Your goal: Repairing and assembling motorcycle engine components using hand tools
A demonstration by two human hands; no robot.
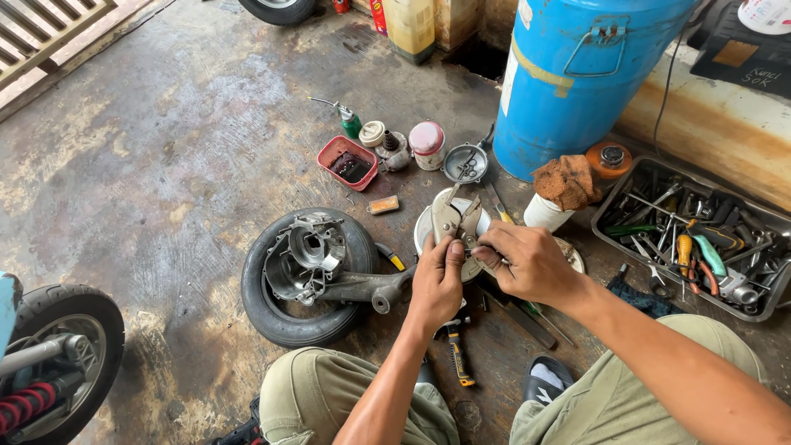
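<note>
Both hands at centre: left hand (437,280) and right hand (527,262) pinch a metal part (455,221) above a white bowl (427,224). Wheel with engine casing (309,276) lies left. Tool tray (688,239) right, full of pliers and screwdrivers; red tub (348,162) far, dark contents.

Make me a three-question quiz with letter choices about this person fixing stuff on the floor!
1. Where does the small black tyre with the grey metal engine casing lie?
A. On the concrete floor
B. Inside the tool tray
C. On top of the barrel

2. What colour is the big plastic barrel?
A. Red
B. Blue
C. Green

3. What are the two hands doing?
A. Resting on the knees
B. Both holding a small grey metal part
C. Lifting the tyre

Answers:
1 A, it lies flat on the floor, left of the hands.
2 B, its wall is bright blue.
3 B, the left hand and right hand grip the metal part together.
</note>
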